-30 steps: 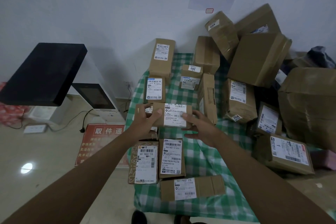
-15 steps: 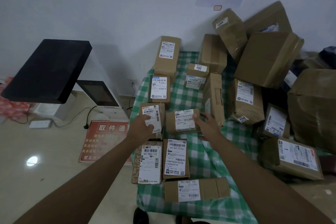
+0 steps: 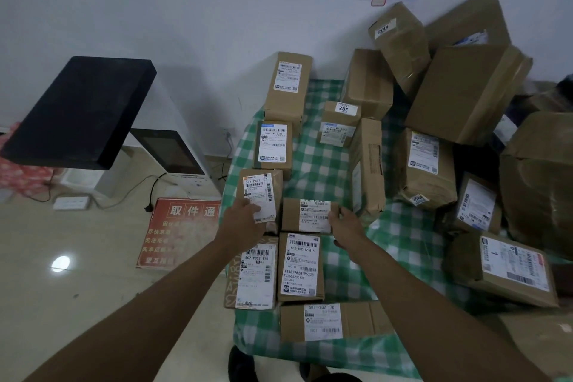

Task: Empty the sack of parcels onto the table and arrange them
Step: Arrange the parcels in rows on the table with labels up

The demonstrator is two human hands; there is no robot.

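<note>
Head view, left hand (image 3: 245, 220): rests on the labelled parcel (image 3: 260, 195) at 9 o'clock of the green checked table (image 3: 322, 164), fingers lying over its label.
Right hand (image 3: 347, 223): grips the right end of the small parcel (image 3: 307, 215) at table centre.
Heap (image 3: 465, 96): piled boxes at 2 o'clock.

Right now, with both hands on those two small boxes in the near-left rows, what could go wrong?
1. The left hand rests on the box labelled 507 P802 T70, which sits at the table's left edge; a push leftward could tip it to the floor.
2. The right hand touches the small box beside the upright narrow box; a nudge might topple that one.
3. The heap of large boxes leans against the wall and may slide if the table is jolted.
</note>
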